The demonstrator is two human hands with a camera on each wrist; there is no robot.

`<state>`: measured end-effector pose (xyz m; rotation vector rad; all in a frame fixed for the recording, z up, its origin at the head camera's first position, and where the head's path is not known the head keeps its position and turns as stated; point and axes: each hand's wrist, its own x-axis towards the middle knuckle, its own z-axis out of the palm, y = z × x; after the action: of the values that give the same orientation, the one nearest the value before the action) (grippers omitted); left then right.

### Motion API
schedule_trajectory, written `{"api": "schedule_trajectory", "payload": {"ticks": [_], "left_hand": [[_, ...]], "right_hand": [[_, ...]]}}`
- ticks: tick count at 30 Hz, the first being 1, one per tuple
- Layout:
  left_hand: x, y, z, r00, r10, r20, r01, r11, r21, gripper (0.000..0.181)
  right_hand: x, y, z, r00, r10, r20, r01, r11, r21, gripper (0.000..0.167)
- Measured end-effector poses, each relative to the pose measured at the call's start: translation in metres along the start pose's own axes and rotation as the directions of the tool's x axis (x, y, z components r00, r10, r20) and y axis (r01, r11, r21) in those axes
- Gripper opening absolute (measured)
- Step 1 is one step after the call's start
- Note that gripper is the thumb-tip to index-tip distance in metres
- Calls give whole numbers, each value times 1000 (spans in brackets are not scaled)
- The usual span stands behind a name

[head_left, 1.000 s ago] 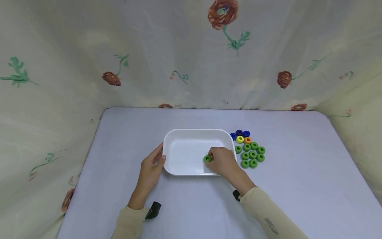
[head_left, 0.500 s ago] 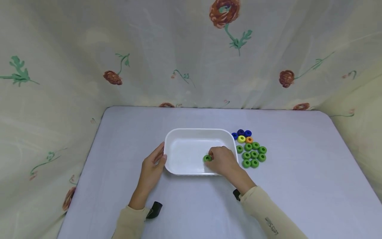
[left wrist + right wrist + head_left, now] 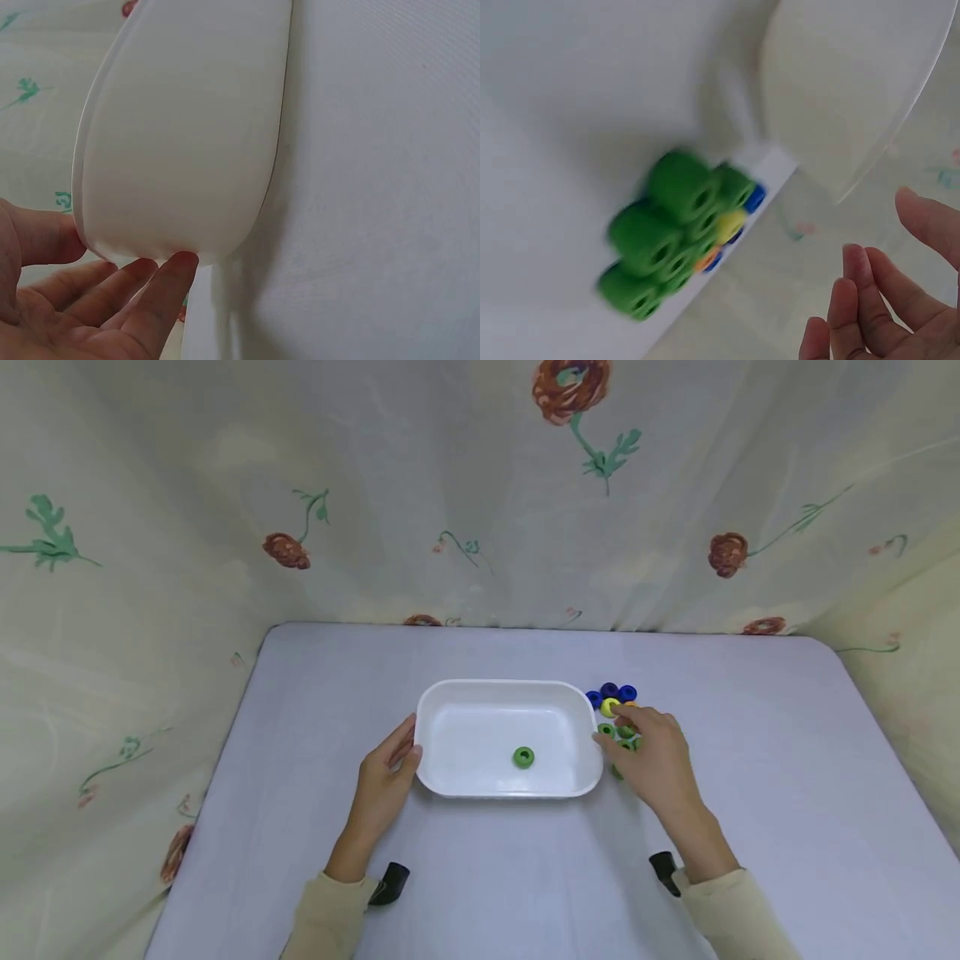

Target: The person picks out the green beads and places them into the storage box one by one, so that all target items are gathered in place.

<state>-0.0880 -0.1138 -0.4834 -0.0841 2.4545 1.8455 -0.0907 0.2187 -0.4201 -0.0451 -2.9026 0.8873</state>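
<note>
In the head view, a white rectangular tray (image 3: 480, 718) rests on the table with one green ring-shaped bead (image 3: 523, 757) lying inside it, right of centre. My left hand (image 3: 384, 793) touches the tray's left end; in the left wrist view the thumb lies at the rim and fingertips (image 3: 184, 260) press the outer wall. Beyond the tray's right end, my right hand (image 3: 660, 764) hovers over several green beads (image 3: 649, 240), partly covering them in the head view. Nothing is between its parted thumb and fingers. A yellow bead (image 3: 611, 707) is near its fingertips.
Blue beads (image 3: 627, 693), a dark blue bead (image 3: 609, 691) and an orange bead (image 3: 707, 259) sit at the back of the group, beside the tray's right end. A flowered curtain (image 3: 480, 493) hangs behind the white-covered table (image 3: 787, 735).
My right hand has let go of the green bead inside the tray and moved right, out over the bead group. The left hand stays at the tray's left end.
</note>
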Motion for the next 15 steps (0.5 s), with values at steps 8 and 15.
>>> {"api": "schedule_trajectory", "payload": {"ticks": [8, 15], "left_hand": [[0, 2, 0, 1000, -2, -5, 2, 1000, 10, 50], [0, 1, 1, 1000, 6, -10, -6, 1000, 1, 50]], "right_hand": [[-20, 46, -10, 993, 119, -4, -119, 991, -64, 46], [-28, 65, -4, 985, 166, 42, -162, 983, -90, 46]]}}
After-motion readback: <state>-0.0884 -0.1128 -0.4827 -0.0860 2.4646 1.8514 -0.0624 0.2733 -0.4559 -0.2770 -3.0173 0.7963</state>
